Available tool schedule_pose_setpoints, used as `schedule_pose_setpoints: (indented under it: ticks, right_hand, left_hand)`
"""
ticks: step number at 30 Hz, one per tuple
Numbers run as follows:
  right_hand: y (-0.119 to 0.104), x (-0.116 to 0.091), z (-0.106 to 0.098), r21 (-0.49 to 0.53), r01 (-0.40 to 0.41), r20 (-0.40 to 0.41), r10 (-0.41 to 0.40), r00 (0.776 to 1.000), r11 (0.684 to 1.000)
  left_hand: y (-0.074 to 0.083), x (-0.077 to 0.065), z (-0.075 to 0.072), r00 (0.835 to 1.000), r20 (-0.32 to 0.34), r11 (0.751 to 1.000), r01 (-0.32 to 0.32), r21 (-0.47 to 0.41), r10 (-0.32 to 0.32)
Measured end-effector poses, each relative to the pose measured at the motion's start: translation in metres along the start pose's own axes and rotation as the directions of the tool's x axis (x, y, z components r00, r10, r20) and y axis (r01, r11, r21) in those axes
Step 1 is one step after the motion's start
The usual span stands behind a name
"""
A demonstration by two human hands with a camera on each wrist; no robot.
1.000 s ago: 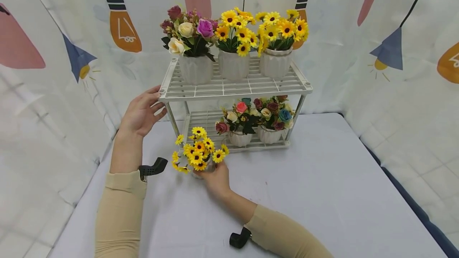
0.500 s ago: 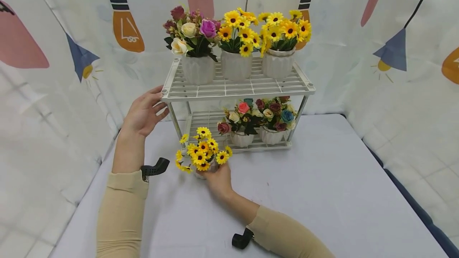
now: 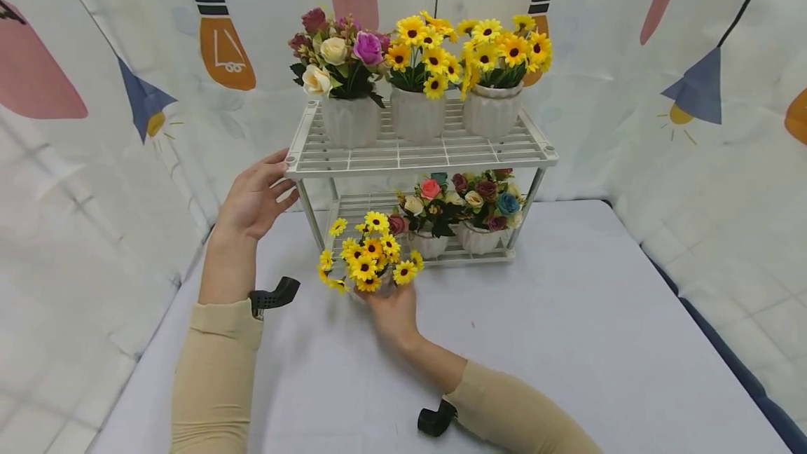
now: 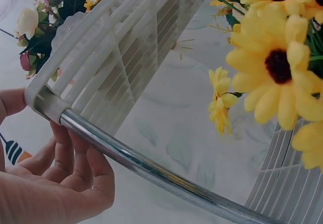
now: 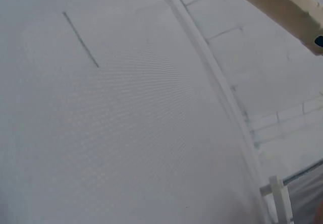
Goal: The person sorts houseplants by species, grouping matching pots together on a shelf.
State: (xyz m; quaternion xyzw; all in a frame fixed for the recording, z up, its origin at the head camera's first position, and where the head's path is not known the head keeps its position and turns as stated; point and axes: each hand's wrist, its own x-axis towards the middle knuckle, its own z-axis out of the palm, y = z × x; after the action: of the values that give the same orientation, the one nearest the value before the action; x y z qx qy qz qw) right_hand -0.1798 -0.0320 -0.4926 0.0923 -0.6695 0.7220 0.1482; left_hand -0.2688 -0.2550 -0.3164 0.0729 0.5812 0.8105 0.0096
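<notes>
My left hand holds the front left corner of the upper shelf of a white two-tier wire rack. In the left wrist view, the thumb of the left hand lies on that corner, with the fingers below it near the metal post. My right hand grips a small potted plant of yellow sunflowers at the front left of the lower shelf. Fingers and blooms hide most of its pot. The right wrist view shows mainly tablecloth, with a rack corner at the lower right.
Up on the top shelf stand a pot of mixed roses and two pots of yellow sunflowers. Two pots of mixed flowers occupy the lower shelf's middle and right. A white cloth covers the table; a patterned curtain hangs behind.
My right hand has moved the potted sunflowers slightly right and up toward the lower shelf. The left hand keeps its hold on the rack corner. The view has shifted slightly.
</notes>
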Motion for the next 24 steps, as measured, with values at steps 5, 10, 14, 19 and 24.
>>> schedule_pose_setpoints:
  ticks: [5, 10, 14, 19, 24]
  right_hand:
    - [0.0, 0.01, 0.004, 0.04, 0.038, -0.058, -0.036, 0.998, 0.998]
    - [0.006, 0.028, 0.008, 0.092, 0.079, -0.105, -0.07, 0.992, 0.993]
    - [0.009, 0.043, 0.012, 0.096, 0.09, -0.123, -0.078, 0.989, 0.991]
    - [0.016, 0.054, 0.018, 0.053, 0.038, -0.141, -0.03, 0.989, 0.998]
    - [0.02, 0.062, 0.023, 0.004, 0.002, -0.151, -0.002, 0.989, 1.0]
  left_hand:
    - [0.002, 0.0, -0.001, 1.0, 0.006, 1.0, 0.002, -0.002, -0.002]
    - [0.004, 0.002, -0.001, 1.0, 0.011, 1.0, -0.002, -0.018, 0.002]
    - [0.006, 0.002, 0.0, 1.0, 0.004, 1.0, -0.002, -0.014, 0.002]
    - [0.007, -0.001, 0.0, 1.0, -0.014, 1.0, 0.0, -0.004, 0.0]
    - [0.005, -0.003, -0.001, 1.0, -0.002, 1.0, 0.014, -0.019, -0.014]
